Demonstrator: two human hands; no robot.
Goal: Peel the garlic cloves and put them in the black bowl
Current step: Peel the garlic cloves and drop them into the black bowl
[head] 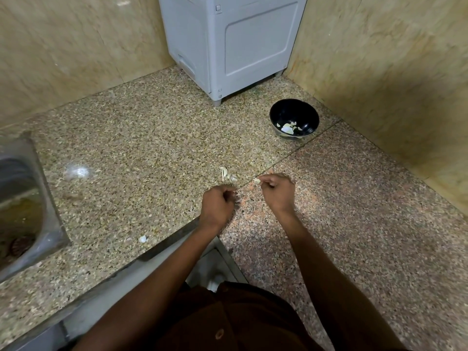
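Both grips are curled: the right hand (278, 190) pinches a pale garlic scrap (256, 180); whatever the left hand (217, 204) holds is hidden. Beyond the right grip sits the black bowl (293, 119). Loose skins (226, 173) could ride along on cloves.

The worktop (141, 138) was speckled granite, beige and brown left of its seam and pinkish right of it. The black bowl (293, 117), glossy, held pale white garlic cloves (288, 127). Behind the bowl stood a plain light grey appliance (233, 41). Walls (76, 46) beside it were mottled yellow-beige marble. Whitish garlic skins (226, 173) lay nearer than the bowl. The shirt (240, 323) was dark brown.
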